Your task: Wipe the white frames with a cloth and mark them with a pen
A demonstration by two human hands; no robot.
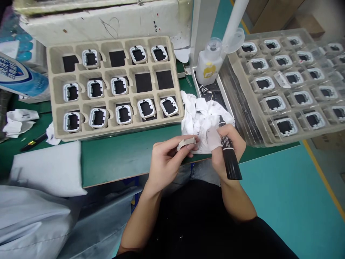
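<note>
The left hand pinches a small grey part at the green bench edge, while the right hand grips a black marker and a white cloth just beside it.

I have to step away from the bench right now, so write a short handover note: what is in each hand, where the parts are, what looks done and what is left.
Left hand: pinches one small white frame part over the table edge.
Right hand: grips a black marker, tip up, with a white cloth bunched at the fingers.
Cardboard tray: twelve framed parts in place, three pockets show only a black square.
Clear tray, on the right: every pocket in view is filled.
Solvent bottle stands between the trays.
Left: the part in hand, and three pockets lacking frames.
</note>
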